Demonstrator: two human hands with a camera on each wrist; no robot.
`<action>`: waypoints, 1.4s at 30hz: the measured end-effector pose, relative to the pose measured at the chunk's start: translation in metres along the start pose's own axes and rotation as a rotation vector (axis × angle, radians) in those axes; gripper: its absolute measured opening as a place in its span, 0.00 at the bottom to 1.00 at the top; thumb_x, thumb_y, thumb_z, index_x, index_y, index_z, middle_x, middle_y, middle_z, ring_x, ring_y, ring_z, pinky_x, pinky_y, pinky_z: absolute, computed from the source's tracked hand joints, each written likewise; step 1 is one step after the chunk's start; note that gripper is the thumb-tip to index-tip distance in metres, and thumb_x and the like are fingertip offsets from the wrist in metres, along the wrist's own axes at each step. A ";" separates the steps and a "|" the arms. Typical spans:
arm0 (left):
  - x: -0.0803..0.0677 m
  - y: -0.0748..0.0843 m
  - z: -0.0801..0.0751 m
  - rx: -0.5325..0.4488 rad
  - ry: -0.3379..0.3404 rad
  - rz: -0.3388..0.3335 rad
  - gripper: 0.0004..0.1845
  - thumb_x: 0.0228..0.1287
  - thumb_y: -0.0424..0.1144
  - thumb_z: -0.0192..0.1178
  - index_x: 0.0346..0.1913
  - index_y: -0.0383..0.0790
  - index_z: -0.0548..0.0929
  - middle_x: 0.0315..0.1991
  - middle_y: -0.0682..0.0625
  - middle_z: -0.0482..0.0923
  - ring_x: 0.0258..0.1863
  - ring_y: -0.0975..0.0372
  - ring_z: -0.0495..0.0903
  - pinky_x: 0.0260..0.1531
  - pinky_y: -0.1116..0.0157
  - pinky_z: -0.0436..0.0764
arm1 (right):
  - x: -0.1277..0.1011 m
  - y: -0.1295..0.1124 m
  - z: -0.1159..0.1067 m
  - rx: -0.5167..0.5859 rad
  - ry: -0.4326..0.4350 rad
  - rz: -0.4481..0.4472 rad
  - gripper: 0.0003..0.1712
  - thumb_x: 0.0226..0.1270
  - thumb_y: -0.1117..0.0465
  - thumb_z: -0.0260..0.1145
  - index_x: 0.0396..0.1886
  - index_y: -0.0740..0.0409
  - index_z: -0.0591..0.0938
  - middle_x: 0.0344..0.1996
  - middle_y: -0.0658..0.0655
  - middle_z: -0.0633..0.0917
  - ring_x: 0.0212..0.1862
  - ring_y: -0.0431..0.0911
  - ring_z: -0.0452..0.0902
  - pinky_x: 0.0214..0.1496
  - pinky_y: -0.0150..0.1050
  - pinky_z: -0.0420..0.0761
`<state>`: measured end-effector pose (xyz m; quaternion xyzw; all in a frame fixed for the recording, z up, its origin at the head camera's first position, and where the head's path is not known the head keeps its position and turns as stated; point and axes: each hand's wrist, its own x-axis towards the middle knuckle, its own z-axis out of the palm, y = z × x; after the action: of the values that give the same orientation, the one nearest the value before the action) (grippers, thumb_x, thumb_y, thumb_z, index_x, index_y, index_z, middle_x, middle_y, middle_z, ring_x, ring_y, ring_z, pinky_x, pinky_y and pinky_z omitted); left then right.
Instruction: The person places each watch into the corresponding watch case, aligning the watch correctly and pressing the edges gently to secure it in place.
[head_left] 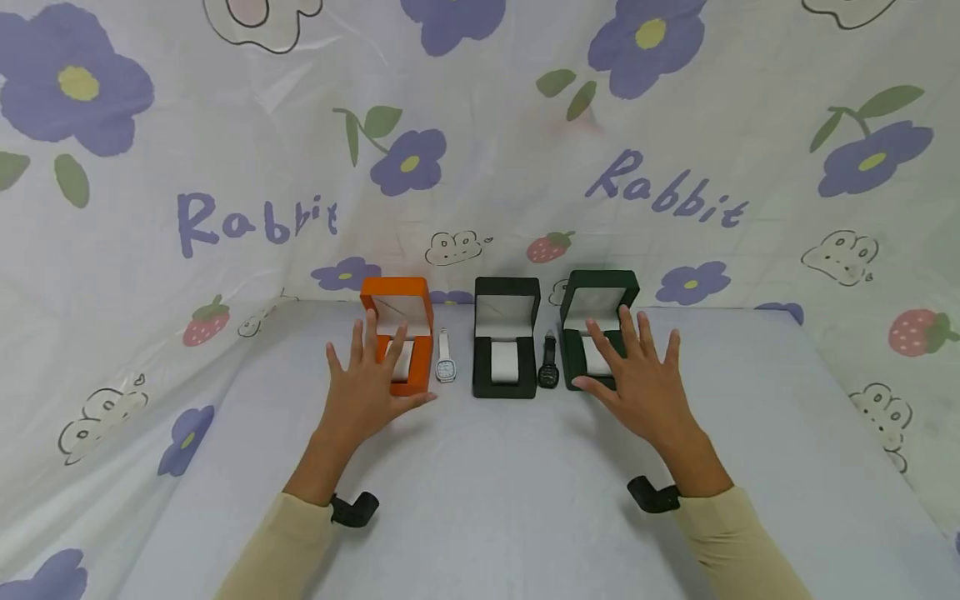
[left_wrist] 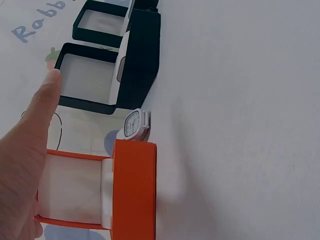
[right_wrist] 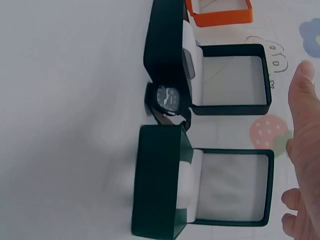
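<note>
Head view
Left hand (head_left: pixel 367 392): fingers spread wide and straight, holding nothing, in front of the orange box (head_left: pixel 408 308); contact cannot be told.
Right hand (head_left: pixel 637 379): fingers spread wide, holding nothing, in front of the green box (head_left: pixel 596 292).
Boxes: 3 open, lids upright, in a row at 12 o'clock on the table (head_left: pixel 487 492); black box (head_left: pixel 506 337) in the middle.
White watch (head_left: pixel 446 358): lying between orange and black boxes.
Black watch (head_left: pixel 548 363): lying between black and green boxes.

Left wrist view
Left hand (left_wrist: pixel 25 165): 1 straight finger over the orange box (left_wrist: pixel 132 187) lid.
White watch (left_wrist: pixel 134 124): at 12 o'clock from the orange box, just beside it.
Black box (left_wrist: pixel 142 60): beyond the watch.

Right wrist view
Right hand (right_wrist: pixel 302 145): straight fingers at 3 o'clock, over the green box (right_wrist: pixel 160 185) lid, grasping nothing.
Black watch (right_wrist: pixel 167 100): between green box and black box (right_wrist: pixel 165 45).
</note>
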<state>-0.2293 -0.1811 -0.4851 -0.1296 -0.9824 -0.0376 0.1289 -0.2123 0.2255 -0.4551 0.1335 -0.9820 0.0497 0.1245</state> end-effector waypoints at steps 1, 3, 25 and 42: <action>0.000 -0.001 -0.001 -0.011 0.003 0.001 0.62 0.48 0.84 0.55 0.83 0.56 0.50 0.82 0.35 0.35 0.79 0.38 0.41 0.65 0.23 0.45 | 0.001 -0.002 0.000 0.006 -0.002 -0.002 0.52 0.67 0.26 0.56 0.83 0.39 0.52 0.81 0.68 0.46 0.80 0.65 0.34 0.73 0.76 0.37; 0.000 -0.004 -0.003 -0.022 0.003 0.002 0.62 0.49 0.83 0.56 0.83 0.56 0.49 0.82 0.35 0.35 0.79 0.38 0.42 0.66 0.25 0.46 | 0.002 -0.004 -0.001 0.015 -0.002 -0.006 0.51 0.68 0.25 0.54 0.83 0.40 0.51 0.81 0.68 0.46 0.80 0.64 0.34 0.74 0.75 0.36; 0.000 -0.039 -0.014 -0.042 -0.039 0.016 0.61 0.53 0.79 0.58 0.83 0.54 0.47 0.81 0.35 0.44 0.78 0.40 0.49 0.71 0.32 0.54 | 0.027 -0.044 -0.015 0.225 0.079 -0.101 0.45 0.73 0.37 0.60 0.80 0.53 0.61 0.76 0.66 0.63 0.77 0.60 0.56 0.78 0.66 0.48; 0.000 -0.058 -0.012 -0.124 -0.138 -0.006 0.62 0.52 0.77 0.63 0.83 0.53 0.47 0.80 0.35 0.49 0.77 0.40 0.55 0.67 0.36 0.65 | 0.036 -0.075 0.000 0.361 0.079 -0.135 0.40 0.73 0.40 0.64 0.76 0.57 0.68 0.71 0.63 0.73 0.71 0.61 0.68 0.73 0.61 0.66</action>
<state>-0.2416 -0.2386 -0.4756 -0.1368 -0.9852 -0.0897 0.0523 -0.2248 0.1444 -0.4408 0.2171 -0.9403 0.2215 0.1400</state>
